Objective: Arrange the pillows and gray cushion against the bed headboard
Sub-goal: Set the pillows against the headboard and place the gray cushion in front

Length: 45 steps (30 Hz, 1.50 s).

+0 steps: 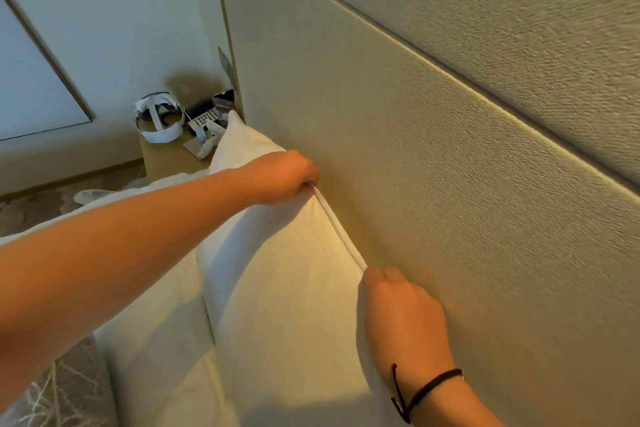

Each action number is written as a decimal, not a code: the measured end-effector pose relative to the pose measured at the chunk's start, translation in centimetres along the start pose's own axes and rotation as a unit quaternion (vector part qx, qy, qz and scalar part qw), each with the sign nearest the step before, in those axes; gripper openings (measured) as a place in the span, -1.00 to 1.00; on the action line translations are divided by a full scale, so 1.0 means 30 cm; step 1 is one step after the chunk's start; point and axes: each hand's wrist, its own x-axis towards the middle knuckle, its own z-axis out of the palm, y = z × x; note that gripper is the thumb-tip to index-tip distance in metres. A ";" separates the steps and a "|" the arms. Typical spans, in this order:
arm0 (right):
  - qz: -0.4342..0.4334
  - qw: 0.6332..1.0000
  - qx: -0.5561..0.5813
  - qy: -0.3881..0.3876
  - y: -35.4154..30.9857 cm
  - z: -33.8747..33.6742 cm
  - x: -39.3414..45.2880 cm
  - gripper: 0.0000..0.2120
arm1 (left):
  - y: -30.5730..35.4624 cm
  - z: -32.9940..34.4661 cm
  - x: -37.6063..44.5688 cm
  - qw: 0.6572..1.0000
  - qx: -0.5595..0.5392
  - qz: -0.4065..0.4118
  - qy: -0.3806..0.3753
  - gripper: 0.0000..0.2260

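Pinching the top seam of the pillow (294,288) with both hands: left hand (287,177) closed on the edge farther along, right hand (401,308) closed on it nearer, a black cord at that wrist. Standing the pillow upright, touching the headboard (433,149), with a second pillow (239,146) behind it, toward the nightstand (166,156). Possibly slumping forward or folding at the middle on release, being soft and loosely filled; possibly sliding sideways and crowding the second pillow if pulled unevenly along the seam. Showing smooth white cotton, plump and rectangular, creasing under the grip; showing a coarse, woven beige headboard in flat padded panels with a straight groove between them. Glimpsing a gray patterned cushion (65,388) at lower left, well apart from the headboard, not yet placed.
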 end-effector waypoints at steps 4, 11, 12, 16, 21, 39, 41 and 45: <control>-0.028 0.998 -0.008 0.049 -0.013 -0.023 -0.031 -0.60 | 0.082 0.045 -0.016 0.994 0.053 -0.035 0.093 -0.77; -0.047 0.992 -0.112 -0.043 0.030 0.096 -0.075 -0.83 | 0.148 0.160 -0.126 0.979 -0.022 -0.125 0.157 -0.76; -0.055 0.990 -0.117 -0.064 0.033 0.109 -0.080 -0.88 | 0.146 0.179 -0.160 0.977 -0.019 -0.127 0.169 -0.70; -0.053 0.991 -0.098 -0.076 0.009 0.094 -0.088 -0.90 | 0.106 0.283 -0.378 0.972 0.018 -0.125 0.200 -0.74; -0.058 0.998 -0.036 0.003 -0.059 0.069 -0.219 -0.93 | 0.001 0.436 -0.681 0.971 0.087 -0.212 -0.065 -0.70; 0.005 0.945 0.134 -0.300 -0.458 0.569 -0.646 -0.81 | 0.046 0.597 -0.897 0.959 0.206 -0.018 -0.195 -0.85; -0.008 0.954 0.134 -0.270 -0.480 0.531 -0.641 -0.90 | 0.023 0.554 -0.939 0.961 0.212 -0.002 -0.179 -0.82; -0.091 0.959 0.139 -0.231 -0.528 0.448 -0.673 -0.88 | -0.024 0.470 -1.004 0.963 0.219 -0.004 -0.158 -0.81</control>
